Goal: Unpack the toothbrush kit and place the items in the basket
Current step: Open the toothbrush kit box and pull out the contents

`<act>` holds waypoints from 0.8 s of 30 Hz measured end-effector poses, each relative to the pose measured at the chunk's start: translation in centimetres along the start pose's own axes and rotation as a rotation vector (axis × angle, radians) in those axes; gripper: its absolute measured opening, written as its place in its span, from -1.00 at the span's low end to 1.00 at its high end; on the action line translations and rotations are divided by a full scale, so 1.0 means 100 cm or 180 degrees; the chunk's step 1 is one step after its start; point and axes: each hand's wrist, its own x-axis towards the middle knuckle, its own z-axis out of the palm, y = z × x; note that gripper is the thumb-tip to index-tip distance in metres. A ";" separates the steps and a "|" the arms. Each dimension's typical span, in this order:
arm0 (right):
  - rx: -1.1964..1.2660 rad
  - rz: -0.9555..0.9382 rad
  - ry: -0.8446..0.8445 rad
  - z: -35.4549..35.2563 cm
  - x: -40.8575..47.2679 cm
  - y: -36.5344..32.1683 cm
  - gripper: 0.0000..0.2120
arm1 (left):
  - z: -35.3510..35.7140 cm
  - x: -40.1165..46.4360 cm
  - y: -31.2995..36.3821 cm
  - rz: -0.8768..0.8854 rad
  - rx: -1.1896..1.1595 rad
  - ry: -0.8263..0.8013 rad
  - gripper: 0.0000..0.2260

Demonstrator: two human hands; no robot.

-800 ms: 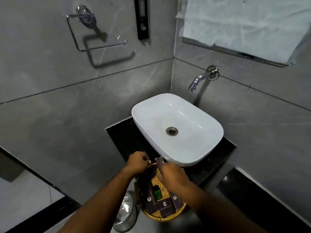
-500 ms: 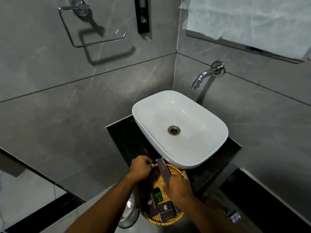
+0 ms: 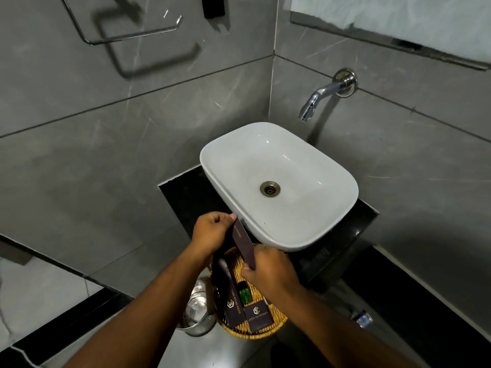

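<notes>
A long dark purple toothbrush kit box point(image 3: 244, 244) is held tilted above the round woven yellow basket point(image 3: 276, 321). My left hand point(image 3: 210, 232) pinches its far end with the thumb on top. My right hand point(image 3: 268, 272) grips its near end. Inside the basket lie two dark purple boxes with white logos point(image 3: 259, 316), a small green item point(image 3: 245, 295) and a dark object along the left side. The box's end flap is hidden by my left fingers.
A white basin point(image 3: 279, 187) sits on a black counter point(image 3: 183, 200) just beyond the basket, under a chrome wall tap point(image 3: 325, 92). A shiny metal bin point(image 3: 198, 314) stands on the floor left of the basket. A towel bar point(image 3: 132, 35) hangs on the grey wall.
Both hands have lifted the long box out of the basket and up toward the basin edge; my left hand has taken hold of its far end. The view has tilted down.
</notes>
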 end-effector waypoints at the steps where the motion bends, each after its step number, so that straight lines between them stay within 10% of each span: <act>1: 0.0035 -0.0022 0.0031 -0.003 0.001 0.000 -0.71 | -0.001 0.001 0.006 -0.0014 -0.0123 0.0007 -0.75; 13: 0.0314 -0.0027 0.0138 -0.043 0.004 -0.009 -0.64 | -0.005 -0.044 0.025 0.0229 -0.0612 -0.1095 -0.76; 24: 0.2523 0.0548 -0.0417 -0.129 0.069 -0.021 -0.84 | -0.008 -0.060 0.034 0.0556 -0.0258 -0.1378 -0.95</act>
